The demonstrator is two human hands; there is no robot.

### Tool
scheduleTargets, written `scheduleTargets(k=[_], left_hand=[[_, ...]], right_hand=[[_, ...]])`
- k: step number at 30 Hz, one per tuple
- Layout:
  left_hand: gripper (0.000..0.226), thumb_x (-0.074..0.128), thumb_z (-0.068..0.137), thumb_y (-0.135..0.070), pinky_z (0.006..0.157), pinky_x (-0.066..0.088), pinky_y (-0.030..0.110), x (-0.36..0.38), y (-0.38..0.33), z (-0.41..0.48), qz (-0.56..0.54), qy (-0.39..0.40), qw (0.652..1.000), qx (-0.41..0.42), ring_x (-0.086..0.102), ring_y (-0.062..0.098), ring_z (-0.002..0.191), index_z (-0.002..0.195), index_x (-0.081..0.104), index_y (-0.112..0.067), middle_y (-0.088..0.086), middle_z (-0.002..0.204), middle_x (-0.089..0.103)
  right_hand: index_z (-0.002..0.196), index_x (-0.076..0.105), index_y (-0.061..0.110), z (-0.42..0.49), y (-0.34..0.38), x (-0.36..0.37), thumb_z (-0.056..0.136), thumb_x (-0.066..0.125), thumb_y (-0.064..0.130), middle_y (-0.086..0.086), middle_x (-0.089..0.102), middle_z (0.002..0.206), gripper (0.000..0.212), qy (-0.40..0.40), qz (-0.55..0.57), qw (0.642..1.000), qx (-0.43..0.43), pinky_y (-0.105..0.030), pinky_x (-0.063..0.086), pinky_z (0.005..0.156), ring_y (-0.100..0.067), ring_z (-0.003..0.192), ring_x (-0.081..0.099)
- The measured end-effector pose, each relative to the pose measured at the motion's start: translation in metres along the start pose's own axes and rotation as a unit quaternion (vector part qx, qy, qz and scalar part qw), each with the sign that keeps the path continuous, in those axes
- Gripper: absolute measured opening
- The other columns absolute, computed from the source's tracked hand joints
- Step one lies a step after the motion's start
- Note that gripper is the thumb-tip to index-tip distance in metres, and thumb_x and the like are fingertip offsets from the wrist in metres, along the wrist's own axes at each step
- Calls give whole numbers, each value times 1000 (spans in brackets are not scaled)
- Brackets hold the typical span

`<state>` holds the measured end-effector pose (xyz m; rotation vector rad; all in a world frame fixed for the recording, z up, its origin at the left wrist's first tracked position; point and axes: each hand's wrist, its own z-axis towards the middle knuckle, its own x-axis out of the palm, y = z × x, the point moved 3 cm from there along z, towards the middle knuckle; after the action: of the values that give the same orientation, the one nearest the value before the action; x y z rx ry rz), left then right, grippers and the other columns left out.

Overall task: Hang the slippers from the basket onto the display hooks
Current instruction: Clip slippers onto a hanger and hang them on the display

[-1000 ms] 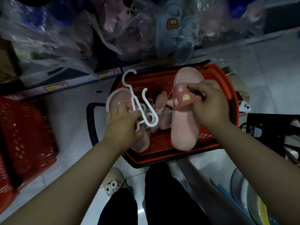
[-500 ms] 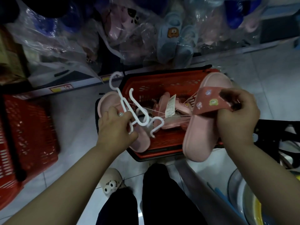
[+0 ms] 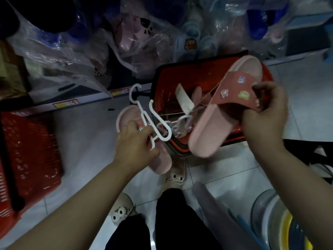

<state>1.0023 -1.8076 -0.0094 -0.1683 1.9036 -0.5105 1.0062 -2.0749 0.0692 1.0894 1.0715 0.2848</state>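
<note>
My right hand (image 3: 264, 112) grips the dark pink strap of a pink slipper (image 3: 214, 121), held tilted above the red basket (image 3: 163, 87) on the floor. A thin string with a white tag (image 3: 184, 100) runs from this slipper to the second pink slipper (image 3: 161, 159), which my left hand (image 3: 135, 141) holds together with white plastic hangers (image 3: 151, 120). The left slipper hangs left of the basket, over the tiles. More pink slippers lie inside the basket.
Bagged slippers (image 3: 126, 33) in clear plastic pile up along the low shelf behind the basket. Another red basket (image 3: 25, 159) stands at far left. My slippered feet (image 3: 120, 212) and dark trousers are below. A clear and yellow tub (image 3: 281, 224) sits at bottom right.
Both hands have lifted the tied pair out of the basket and pulled the two slippers apart, right hand moving right, left slipper now left of the basket. The view has shifted left.
</note>
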Motion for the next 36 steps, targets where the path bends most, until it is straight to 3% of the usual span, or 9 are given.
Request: scheduleTargets(k=[2, 8, 12, 20, 23, 27, 29, 32, 36], left_hand=[[36, 72, 64, -33, 65, 25, 31, 3, -1, 8, 6, 13, 1000, -5, 43, 27, 88, 97, 62, -22, 0, 86, 34], [39, 70, 69, -37, 71, 26, 31, 12, 0, 21, 10, 54, 998, -20, 43, 25, 100, 105, 60, -26, -2, 93, 35], [39, 69, 68, -40, 70, 27, 30, 17, -2, 24, -12, 46, 999, -25, 43, 23, 94, 103, 61, -24, -2, 92, 37], [41, 59, 61, -45, 72, 34, 27, 1, -35, 48, -92, 9, 996, -14, 46, 18, 90, 99, 62, -31, -3, 92, 39], [37, 64, 61, -44, 76, 43, 29, -14, -53, 64, -153, -11, 988, -12, 46, 18, 95, 96, 62, -29, -1, 95, 41], [32, 71, 66, -41, 77, 49, 29, -44, -85, 85, -208, -62, 976, -3, 47, 14, 91, 93, 61, -28, -4, 95, 38], [28, 74, 69, -39, 74, 48, 20, -67, -103, 97, -245, -84, 966, -7, 51, 11, 86, 91, 58, -33, -5, 100, 38], [28, 73, 69, -35, 74, 46, 13, -104, -133, 113, -280, -123, 951, 36, 53, 11, 87, 87, 53, -35, -5, 102, 38], [25, 71, 72, -32, 69, 42, 6, -128, -165, 127, -270, -118, 952, 81, 50, 1, 81, 86, 52, -30, -5, 102, 35]], right_hand=[[103, 54, 24, 11, -23, 17, 67, 57, -4, -11, 47, 120, 46, 36, -91, 995, 14, -14, 41, 83, -13, 93, 51], [108, 55, 21, 29, -75, 48, 76, 60, 4, -11, 40, 121, 36, 131, -270, 954, 28, -33, 45, 76, -33, 100, 53], [110, 54, 18, 33, -90, 50, 75, 57, -2, -12, 40, 120, 40, 157, -301, 940, 21, -43, 50, 72, -33, 98, 53], [113, 52, 16, 51, -102, 56, 77, 60, 2, -15, 39, 124, 40, 199, -311, 926, 78, -36, 48, 72, -34, 93, 54], [109, 55, 15, 62, -100, 53, 77, 59, 1, -15, 43, 123, 35, 161, -223, 953, 125, -22, 38, 69, -22, 82, 51], [105, 48, 19, 76, -79, 37, 77, 53, -1, -5, 52, 109, 34, 67, -53, 982, 168, -28, 45, 79, -18, 93, 53], [111, 48, 14, 89, -59, 22, 78, 49, -2, -1, 50, 103, 36, 13, -4, 986, 163, -21, 42, 79, -14, 92, 51], [104, 45, 15, 123, -19, -6, 77, 45, -5, 8, 48, 93, 34, -58, 52, 993, 87, -5, 38, 74, 1, 82, 48], [91, 41, 32, 173, 12, -43, 71, 47, 5, -10, 53, 104, 34, -114, 51, 991, -39, -20, 44, 83, -5, 88, 52]])
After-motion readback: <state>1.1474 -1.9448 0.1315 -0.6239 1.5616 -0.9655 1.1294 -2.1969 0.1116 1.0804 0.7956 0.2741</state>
